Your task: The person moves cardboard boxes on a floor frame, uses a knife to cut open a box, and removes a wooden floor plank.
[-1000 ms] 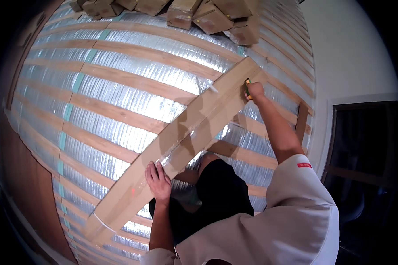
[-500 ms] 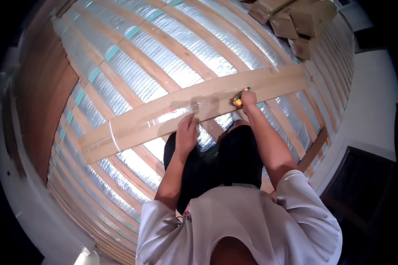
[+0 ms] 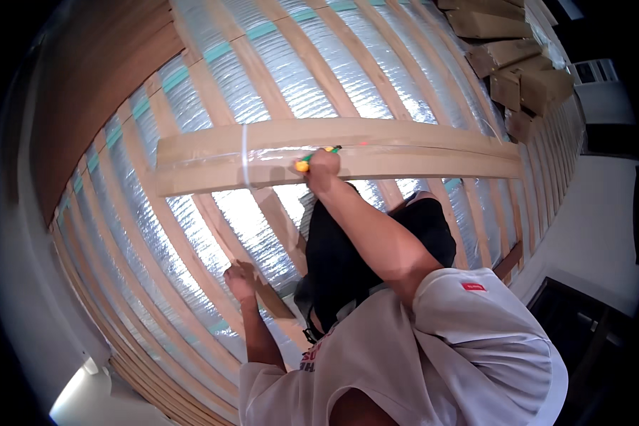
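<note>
A long cardboard carton [image 3: 419, 162] lies across the wooden battens and silver sheeting, with a white band [image 3: 246, 153] round it and clear tape along its middle. My right hand [image 3: 324, 165] grips a yellow-and-green cutter [image 3: 304, 165] on the carton's taped line, just right of the band. My left hand [image 3: 238, 282] is below the carton, near a batten, with its fingers curled; what they hold, if anything, I cannot make out. My knees in black shorts are bent under the carton's front edge.
Several cardboard boxes [image 3: 536, 92] are piled at the upper right. A brown wood panel [image 3: 106, 64] borders the battened floor [image 3: 213, 92] at the upper left. A white wall [image 3: 600, 199] and a dark framed opening [image 3: 568, 312] are on the right.
My right hand has drawn the cutter leftward along the carton to near the band. My left hand has left the carton and moved down and left. My view has turned.
</note>
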`<action>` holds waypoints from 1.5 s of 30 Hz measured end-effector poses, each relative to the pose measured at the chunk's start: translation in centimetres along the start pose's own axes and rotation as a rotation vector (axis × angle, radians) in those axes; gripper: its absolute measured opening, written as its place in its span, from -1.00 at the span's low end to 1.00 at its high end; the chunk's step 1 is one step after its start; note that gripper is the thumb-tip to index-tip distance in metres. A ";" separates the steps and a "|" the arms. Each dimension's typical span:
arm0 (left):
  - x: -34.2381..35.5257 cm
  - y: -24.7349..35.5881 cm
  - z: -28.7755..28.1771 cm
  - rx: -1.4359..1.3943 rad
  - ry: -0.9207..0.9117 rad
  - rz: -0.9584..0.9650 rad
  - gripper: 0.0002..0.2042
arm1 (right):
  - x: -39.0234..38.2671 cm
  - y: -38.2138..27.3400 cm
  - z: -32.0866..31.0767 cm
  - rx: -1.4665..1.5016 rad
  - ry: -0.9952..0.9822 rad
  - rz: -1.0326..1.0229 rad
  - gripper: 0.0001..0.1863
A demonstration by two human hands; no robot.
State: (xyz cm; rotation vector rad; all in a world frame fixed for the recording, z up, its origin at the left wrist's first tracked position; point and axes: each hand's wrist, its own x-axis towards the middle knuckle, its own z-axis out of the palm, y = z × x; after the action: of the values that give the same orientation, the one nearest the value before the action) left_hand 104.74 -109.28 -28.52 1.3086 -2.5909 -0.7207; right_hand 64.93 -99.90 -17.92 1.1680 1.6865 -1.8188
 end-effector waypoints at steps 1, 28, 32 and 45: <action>-0.2 -8.3 1.3 0.327 -0.073 0.095 -0.87 | -5.7 1.3 5.1 0.023 -0.118 0.083 -0.81; 0.3 0.7 3.1 -0.176 -0.370 -0.227 -0.37 | -6.6 9.0 1.7 -0.931 -0.833 -0.320 -0.53; 0.5 1.7 3.7 0.034 -0.490 -0.181 -0.37 | -4.6 9.3 1.9 -0.632 -1.044 0.198 -0.52; 8.0 -2.5 2.0 -0.391 0.320 -0.259 -0.84 | -17.7 4.0 12.9 -1.520 -1.342 -1.303 -0.68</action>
State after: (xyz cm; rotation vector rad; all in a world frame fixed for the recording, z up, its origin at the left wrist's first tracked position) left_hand 100.96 -116.18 -32.10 1.4948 -1.9354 -0.9145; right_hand 74.18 -117.21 -7.53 -1.6185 1.8719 -0.5167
